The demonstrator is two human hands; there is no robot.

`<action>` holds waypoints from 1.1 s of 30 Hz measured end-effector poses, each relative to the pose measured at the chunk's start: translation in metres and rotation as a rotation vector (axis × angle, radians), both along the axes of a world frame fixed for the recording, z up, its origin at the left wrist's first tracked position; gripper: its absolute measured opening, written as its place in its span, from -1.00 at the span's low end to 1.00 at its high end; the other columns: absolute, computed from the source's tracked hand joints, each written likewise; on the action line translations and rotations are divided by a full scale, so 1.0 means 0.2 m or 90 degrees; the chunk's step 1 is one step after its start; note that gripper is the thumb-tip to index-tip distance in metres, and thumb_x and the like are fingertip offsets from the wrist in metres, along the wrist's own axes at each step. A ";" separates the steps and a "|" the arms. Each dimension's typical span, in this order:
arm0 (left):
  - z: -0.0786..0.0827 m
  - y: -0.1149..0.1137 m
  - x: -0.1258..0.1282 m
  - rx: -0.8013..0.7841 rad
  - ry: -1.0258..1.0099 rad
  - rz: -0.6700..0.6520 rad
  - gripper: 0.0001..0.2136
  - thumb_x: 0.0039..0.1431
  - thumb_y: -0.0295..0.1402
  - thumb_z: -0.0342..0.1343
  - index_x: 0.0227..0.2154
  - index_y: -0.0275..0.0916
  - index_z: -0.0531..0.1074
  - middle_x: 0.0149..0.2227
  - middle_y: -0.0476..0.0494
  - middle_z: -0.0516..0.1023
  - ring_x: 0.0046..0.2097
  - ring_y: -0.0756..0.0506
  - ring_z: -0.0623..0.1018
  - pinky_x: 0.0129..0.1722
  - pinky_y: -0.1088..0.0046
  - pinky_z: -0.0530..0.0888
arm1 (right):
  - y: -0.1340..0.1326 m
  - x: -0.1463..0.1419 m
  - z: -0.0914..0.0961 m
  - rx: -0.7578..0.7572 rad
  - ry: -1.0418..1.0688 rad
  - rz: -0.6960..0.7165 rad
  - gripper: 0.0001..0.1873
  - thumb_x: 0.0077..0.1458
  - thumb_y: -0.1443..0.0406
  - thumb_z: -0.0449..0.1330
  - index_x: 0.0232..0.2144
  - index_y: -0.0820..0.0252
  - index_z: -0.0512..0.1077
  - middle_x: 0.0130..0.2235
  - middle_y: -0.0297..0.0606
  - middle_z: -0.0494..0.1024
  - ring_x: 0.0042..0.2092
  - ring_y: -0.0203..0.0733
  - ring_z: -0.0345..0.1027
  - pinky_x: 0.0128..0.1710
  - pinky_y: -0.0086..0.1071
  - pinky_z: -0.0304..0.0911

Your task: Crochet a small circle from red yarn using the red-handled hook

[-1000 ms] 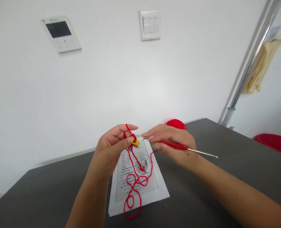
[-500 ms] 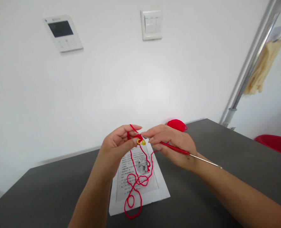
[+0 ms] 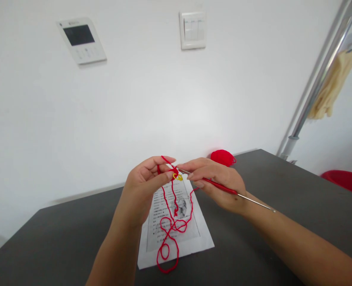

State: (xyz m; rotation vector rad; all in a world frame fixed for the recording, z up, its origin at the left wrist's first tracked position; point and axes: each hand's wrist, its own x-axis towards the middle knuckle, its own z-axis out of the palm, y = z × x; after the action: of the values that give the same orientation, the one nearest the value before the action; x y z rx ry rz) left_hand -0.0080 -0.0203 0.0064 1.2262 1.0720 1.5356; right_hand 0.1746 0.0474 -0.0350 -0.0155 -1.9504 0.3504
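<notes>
Between thumb and fingers, my left hand (image 3: 146, 176) pinches a small piece of red crochet work (image 3: 175, 171), with red yarn (image 3: 166, 159) running over its raised index finger. A yellow stitch marker (image 3: 178, 177) hangs from the piece. My right hand (image 3: 219, 180) is closed around the red grip of a crochet hook (image 3: 220, 186). The hook's metal tip is at the crochet work, and its other end sticks out past my wrist. Loose yarn drops from the work and lies in loops over a printed sheet of paper (image 3: 204, 238).
A ball of red yarn (image 3: 223, 157) rests by the wall at the back of the dark grey table (image 3: 83, 230). To the right are a red chair (image 3: 344, 180) and a metal pole (image 3: 321, 75). An intercom panel (image 3: 83, 39) and a light switch (image 3: 193, 30) are on the wall.
The hanging yarn tail has swung to the left, and the yellow marker has turned a little. Both hands keep their grips, with the hook slightly shifted at the work.
</notes>
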 end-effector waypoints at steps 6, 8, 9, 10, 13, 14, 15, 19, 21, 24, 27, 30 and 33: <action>0.00 0.00 -0.01 0.012 0.029 -0.005 -0.83 -0.07 -0.47 0.35 -0.35 -0.26 0.61 -0.50 -0.01 0.57 -0.42 0.04 0.50 -0.36 0.56 0.42 | 0.02 0.00 0.01 -0.083 -0.005 0.080 -0.90 0.32 0.32 0.16 -0.18 0.18 0.48 -0.04 -0.09 0.65 0.00 -0.23 0.56 -0.05 -0.36 0.49; 0.00 0.00 -0.01 0.010 0.033 -0.012 -0.84 -0.06 -0.48 0.35 -0.35 -0.25 0.61 -0.51 0.01 0.56 -0.43 0.05 0.49 -0.37 0.57 0.42 | 0.02 0.00 0.01 -0.070 -0.005 0.068 -0.90 0.32 0.33 0.16 -0.18 0.18 0.48 -0.04 -0.09 0.65 -0.01 -0.23 0.56 -0.06 -0.36 0.49; 0.00 0.00 -0.01 0.009 0.032 -0.013 -0.84 -0.06 -0.48 0.35 -0.34 -0.25 0.61 -0.50 0.01 0.57 -0.43 0.05 0.50 -0.37 0.58 0.42 | 0.02 0.00 0.00 -0.055 -0.006 0.056 -0.90 0.32 0.33 0.16 -0.18 0.17 0.48 -0.04 -0.09 0.65 -0.01 -0.22 0.56 -0.05 -0.35 0.49; 0.00 0.00 -0.01 0.008 0.030 -0.013 -0.84 -0.06 -0.48 0.35 -0.34 -0.25 0.61 -0.49 0.01 0.58 -0.42 0.05 0.50 -0.37 0.58 0.42 | 0.02 0.00 0.00 -0.035 -0.005 0.042 -0.90 0.32 0.34 0.15 -0.17 0.17 0.48 -0.04 -0.09 0.65 -0.01 -0.22 0.56 -0.05 -0.34 0.49; 0.00 -0.01 -0.01 0.003 0.018 -0.006 -0.83 -0.08 -0.48 0.36 -0.34 -0.26 0.61 -0.50 0.00 0.58 -0.43 0.05 0.51 -0.36 0.57 0.42 | 0.02 0.00 -0.01 0.040 -0.005 0.001 -0.88 0.34 0.35 0.11 -0.14 0.16 0.46 -0.02 -0.08 0.64 0.02 -0.19 0.54 -0.03 -0.30 0.48; 0.01 -0.01 -0.01 -0.001 0.013 -0.006 -0.82 -0.09 -0.48 0.36 -0.34 -0.27 0.61 -0.50 -0.01 0.58 -0.43 0.05 0.51 -0.37 0.56 0.42 | 0.02 -0.01 -0.01 0.065 -0.006 -0.012 -0.87 0.34 0.35 0.10 -0.13 0.16 0.45 -0.02 -0.07 0.63 0.02 -0.19 0.53 -0.03 -0.29 0.48; 0.01 -0.01 -0.01 -0.007 0.007 -0.008 -0.80 -0.11 -0.48 0.37 -0.33 -0.27 0.61 -0.51 -0.01 0.58 -0.44 0.05 0.50 -0.37 0.56 0.42 | 0.02 -0.01 -0.01 0.086 -0.008 -0.022 -0.87 0.35 0.34 0.09 -0.12 0.16 0.44 -0.01 -0.06 0.63 0.03 -0.19 0.52 -0.02 -0.28 0.48; 0.01 -0.02 -0.02 -0.037 -0.007 -0.037 -0.75 -0.13 -0.47 0.37 -0.29 -0.28 0.62 -0.50 -0.02 0.58 -0.44 0.04 0.50 -0.35 0.54 0.42 | 0.01 -0.03 -0.02 0.142 -0.008 -0.044 -0.85 0.37 0.34 0.06 -0.08 0.14 0.41 0.03 -0.04 0.59 0.10 -0.19 0.48 0.01 -0.28 0.46; 0.02 -0.02 -0.03 -0.046 -0.003 -0.048 -0.74 -0.12 -0.46 0.37 -0.27 -0.28 0.63 -0.49 -0.03 0.58 -0.44 0.04 0.50 -0.35 0.53 0.42 | 0.01 -0.03 -0.02 0.155 -0.008 -0.045 -0.83 0.37 0.35 0.05 -0.06 0.14 0.40 0.05 -0.04 0.58 0.13 -0.19 0.47 0.03 -0.28 0.46; 0.02 -0.02 -0.03 -0.044 0.009 -0.044 -0.74 -0.11 -0.45 0.37 -0.26 -0.27 0.63 -0.50 -0.02 0.57 -0.44 0.05 0.49 -0.35 0.54 0.41 | 0.01 -0.02 -0.02 0.152 -0.011 -0.042 -0.83 0.36 0.35 0.06 -0.06 0.14 0.40 0.03 -0.04 0.59 0.11 -0.19 0.48 0.01 -0.29 0.47; 0.02 -0.02 -0.03 -0.041 0.014 -0.037 -0.75 -0.10 -0.45 0.37 -0.27 -0.26 0.63 -0.49 -0.01 0.57 -0.43 0.05 0.49 -0.37 0.56 0.41 | 0.01 -0.01 0.00 0.135 -0.015 -0.037 -0.86 0.36 0.35 0.07 -0.11 0.16 0.42 -0.01 -0.03 0.61 0.06 -0.20 0.51 -0.02 -0.30 0.48; 0.02 -0.02 -0.03 -0.034 0.011 -0.037 -0.76 -0.09 -0.46 0.36 -0.28 -0.27 0.63 -0.50 -0.01 0.56 -0.43 0.06 0.49 -0.38 0.57 0.41 | 0.01 0.00 0.01 0.113 -0.010 -0.013 -0.87 0.36 0.34 0.08 -0.15 0.18 0.44 -0.03 -0.02 0.63 0.04 -0.21 0.52 -0.02 -0.32 0.48; 0.02 -0.02 -0.03 -0.025 0.017 -0.033 -0.77 -0.09 -0.47 0.36 -0.28 -0.27 0.63 -0.52 0.01 0.55 -0.44 0.06 0.48 -0.39 0.58 0.41 | 0.01 0.00 0.00 0.075 0.005 0.023 -0.86 0.36 0.34 0.09 -0.16 0.18 0.46 -0.04 -0.03 0.64 0.03 -0.21 0.53 -0.03 -0.31 0.48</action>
State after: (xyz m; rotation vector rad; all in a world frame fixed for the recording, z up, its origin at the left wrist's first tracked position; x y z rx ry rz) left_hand -0.0130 -0.0253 0.0111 1.2407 1.0745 1.4570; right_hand 0.1742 0.0494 -0.0340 0.0978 -1.9620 0.2582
